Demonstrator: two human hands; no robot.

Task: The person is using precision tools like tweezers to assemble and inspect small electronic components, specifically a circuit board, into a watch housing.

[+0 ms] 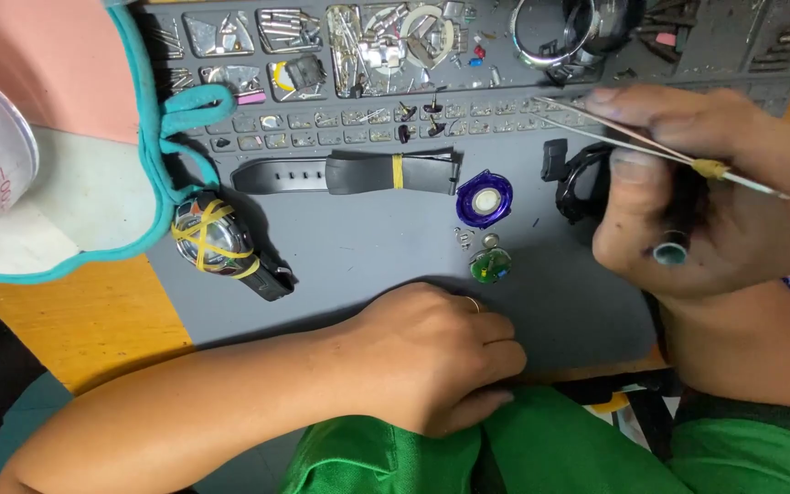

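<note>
Right hand (pixel 724 197) pinches thin tweezers (pixel 651 146) and a dark tool; left hand (pixel 436 366) rests curled, empty. Just left, below the tips, the small green part (pixel 490 265) could skitter away if nudged.

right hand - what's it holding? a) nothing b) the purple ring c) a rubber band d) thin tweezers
d: the right hand grips thin tweezers whose tips point left over the grey mat, while the purple ring lies on the mat untouched.
</note>
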